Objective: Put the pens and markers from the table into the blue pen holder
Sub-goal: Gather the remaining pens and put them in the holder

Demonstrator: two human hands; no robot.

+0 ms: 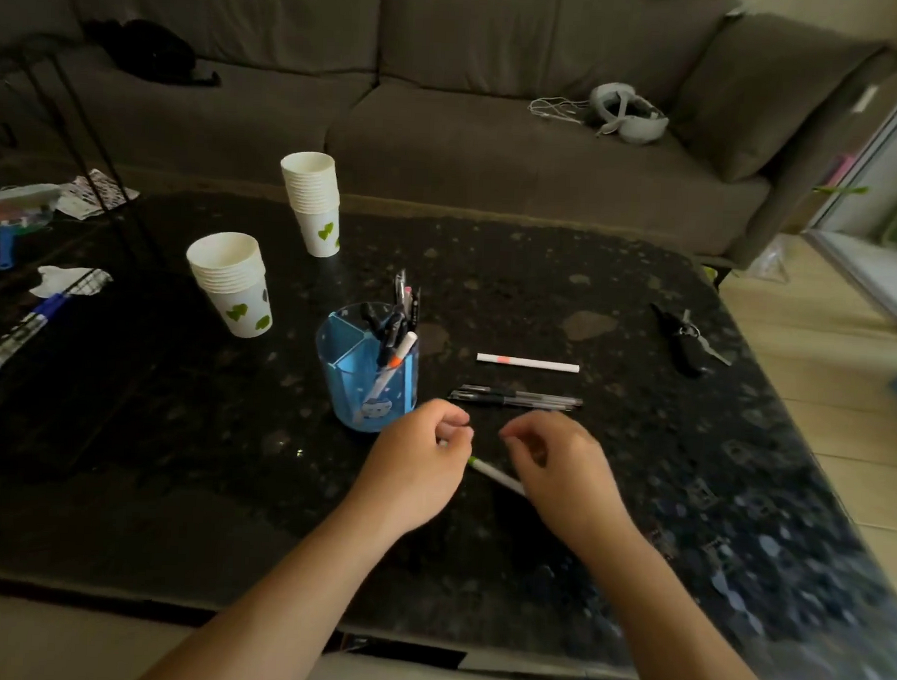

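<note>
The translucent blue pen holder (354, 387) stands at the middle of the black stone table (175, 430), with several dark pens and a white marker with an orange band upright in it. My left hand (412, 472), just right of the holder's base, is curled around a white marker with a green band (494, 475). That marker runs down to the right, and its far end is hidden under my right hand (559, 463). The right hand's fingers are curled with nothing seen between them. A white marker with a pink band (527, 364) and two black pens (516, 398) lie beyond my hands.
Two stacks of paper cups (233, 284) (314, 200) stand behind and left of the holder. A bunch of keys (685, 340) lies at the right. A blue pen (20, 331), tissue and clutter occupy the left end. A grey sofa (445, 134) with a headset sits behind.
</note>
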